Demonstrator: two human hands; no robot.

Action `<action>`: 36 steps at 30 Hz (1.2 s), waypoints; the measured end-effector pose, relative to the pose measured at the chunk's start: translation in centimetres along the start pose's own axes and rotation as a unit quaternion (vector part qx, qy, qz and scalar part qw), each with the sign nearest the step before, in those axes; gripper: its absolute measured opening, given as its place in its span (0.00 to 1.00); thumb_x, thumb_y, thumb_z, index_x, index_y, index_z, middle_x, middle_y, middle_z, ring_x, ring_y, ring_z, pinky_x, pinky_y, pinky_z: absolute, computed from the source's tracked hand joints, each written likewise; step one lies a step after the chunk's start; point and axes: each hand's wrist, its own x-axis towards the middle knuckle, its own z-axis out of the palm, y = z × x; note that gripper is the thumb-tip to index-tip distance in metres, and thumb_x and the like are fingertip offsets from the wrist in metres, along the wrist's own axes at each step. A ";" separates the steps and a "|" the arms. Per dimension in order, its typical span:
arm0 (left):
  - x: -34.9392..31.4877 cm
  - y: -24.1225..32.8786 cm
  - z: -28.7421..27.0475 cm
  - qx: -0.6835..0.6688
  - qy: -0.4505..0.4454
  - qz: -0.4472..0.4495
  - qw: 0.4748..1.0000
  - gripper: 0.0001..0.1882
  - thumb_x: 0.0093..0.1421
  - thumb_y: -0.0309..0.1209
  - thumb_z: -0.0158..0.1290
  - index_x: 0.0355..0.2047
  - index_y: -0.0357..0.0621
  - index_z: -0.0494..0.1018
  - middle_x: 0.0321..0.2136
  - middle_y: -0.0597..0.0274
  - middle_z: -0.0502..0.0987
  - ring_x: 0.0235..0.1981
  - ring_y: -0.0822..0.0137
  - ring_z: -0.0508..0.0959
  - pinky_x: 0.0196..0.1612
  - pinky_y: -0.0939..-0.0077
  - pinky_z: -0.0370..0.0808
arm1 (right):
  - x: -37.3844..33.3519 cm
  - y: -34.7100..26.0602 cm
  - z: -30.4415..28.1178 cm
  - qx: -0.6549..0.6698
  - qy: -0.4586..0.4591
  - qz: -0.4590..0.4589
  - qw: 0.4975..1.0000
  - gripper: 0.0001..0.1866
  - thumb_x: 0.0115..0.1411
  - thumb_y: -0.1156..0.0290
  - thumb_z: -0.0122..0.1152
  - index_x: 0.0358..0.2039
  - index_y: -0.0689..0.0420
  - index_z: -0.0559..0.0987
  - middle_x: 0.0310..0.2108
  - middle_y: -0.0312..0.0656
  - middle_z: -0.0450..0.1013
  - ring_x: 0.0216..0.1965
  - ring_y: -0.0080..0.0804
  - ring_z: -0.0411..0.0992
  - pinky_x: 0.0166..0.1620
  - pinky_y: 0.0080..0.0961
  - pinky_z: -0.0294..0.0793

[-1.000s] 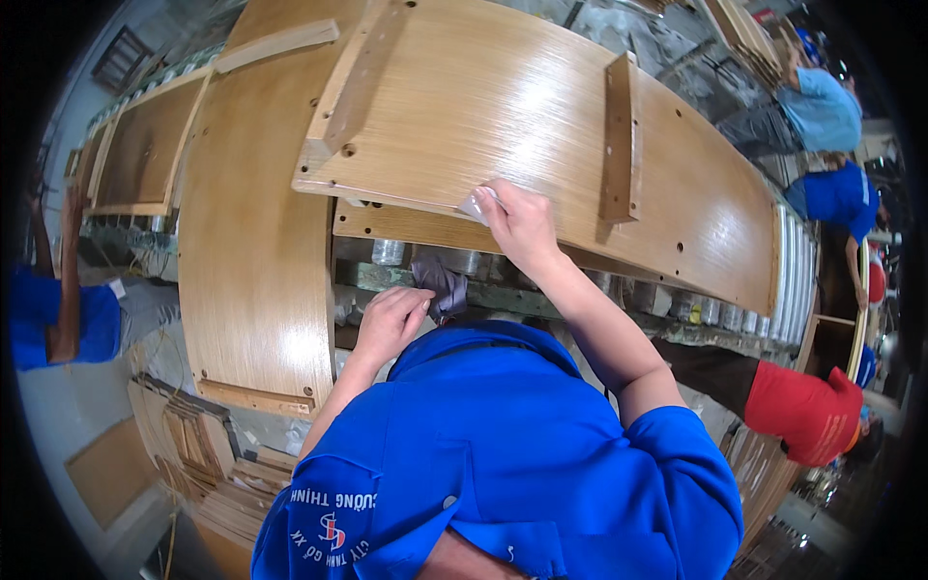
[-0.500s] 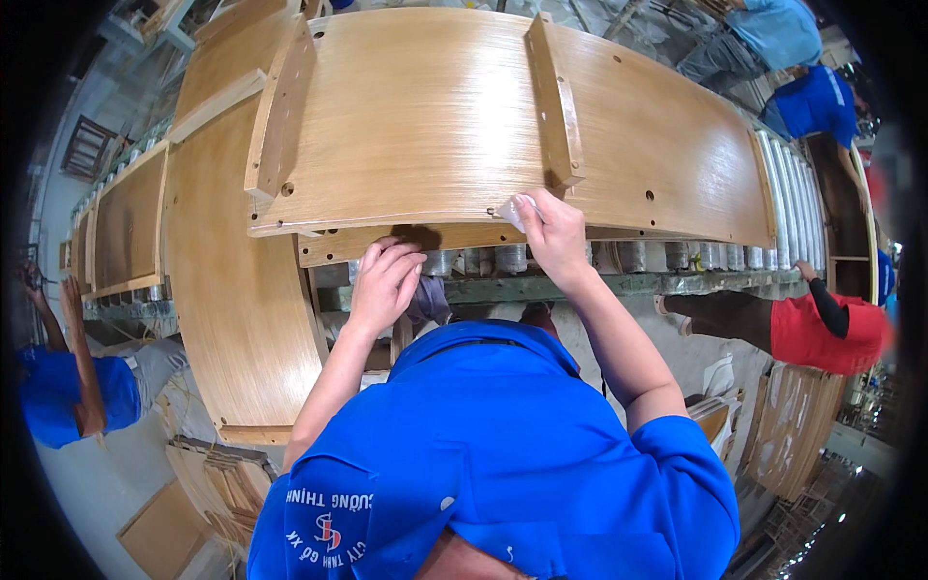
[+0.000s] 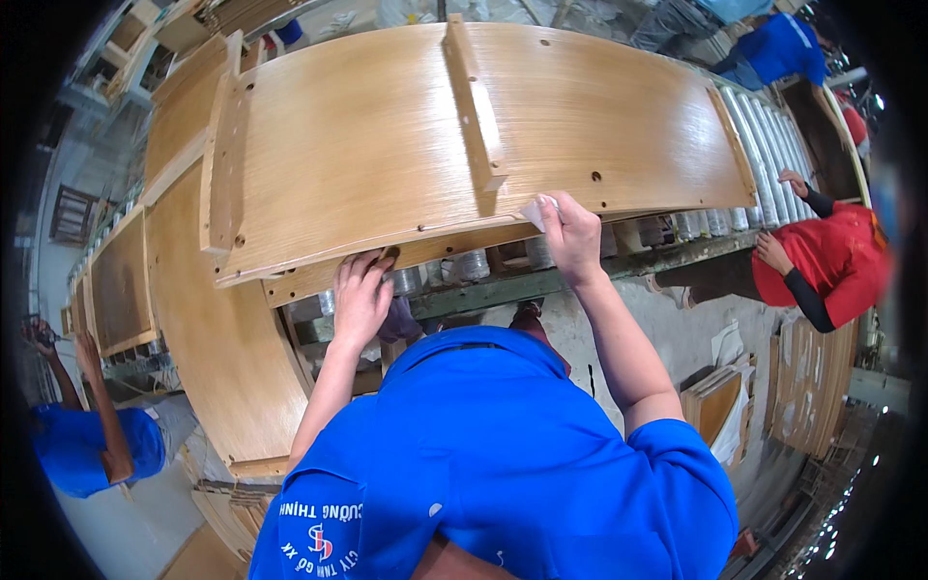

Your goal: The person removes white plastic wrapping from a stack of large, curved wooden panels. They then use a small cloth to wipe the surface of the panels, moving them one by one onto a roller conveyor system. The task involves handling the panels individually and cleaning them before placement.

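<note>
A wide, glossy light-brown wooden panel with wooden cross strips lies in front of me, its near edge raised over a second wooden board. My right hand pinches a small whitish crumpled piece, perhaps cloth or paper, against the panel's near edge, to the right of the middle cross strip. Farther left, my left hand reaches to the lower board's edge with fingers bent, their tips partly under the upper panel. Whether it grips the board, I cannot tell.
A roller conveyor runs beneath the boards and on to the right. Another long wooden panel lies at left. A person in red stands at right, one in blue at left. Stacked boards rest at lower right.
My right hand has slid right along the panel's near edge, past the middle cross strip. My left hand stays near the same spot. The view has shifted, and the person in red has turned and lifted their hands.
</note>
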 end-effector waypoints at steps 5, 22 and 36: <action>1.9 1.2 1.1 0.002 -0.032 -0.049 0.998 0.19 0.51 0.33 0.51 0.44 0.45 0.70 0.48 0.53 0.66 0.52 0.48 0.60 0.56 0.56 0.55 | -0.5 4.7 -4.4 -0.048 0.062 0.069 0.995 0.11 0.58 0.63 0.52 0.25 0.58 0.74 0.18 0.49 0.69 0.20 0.46 0.70 0.23 0.32 0.67; 0.5 4.7 5.2 0.000 0.064 -0.072 0.995 0.13 0.50 0.27 0.50 0.38 0.47 0.73 0.42 0.54 0.68 0.46 0.54 0.64 0.51 0.59 0.58 | 0.3 10.8 -9.1 -0.063 0.086 0.083 0.991 0.13 0.58 0.63 0.52 0.23 0.58 0.73 0.17 0.49 0.69 0.20 0.46 0.69 0.22 0.32 0.66; 1.4 6.3 7.2 0.120 0.136 -0.108 0.977 0.17 0.49 0.24 0.49 0.43 0.43 0.68 0.45 0.53 0.67 0.47 0.50 0.62 0.50 0.57 0.58 | 1.9 22.2 -18.4 -0.131 0.194 0.150 0.961 0.15 0.59 0.60 0.50 0.24 0.58 0.73 0.19 0.51 0.70 0.23 0.50 0.70 0.25 0.36 0.67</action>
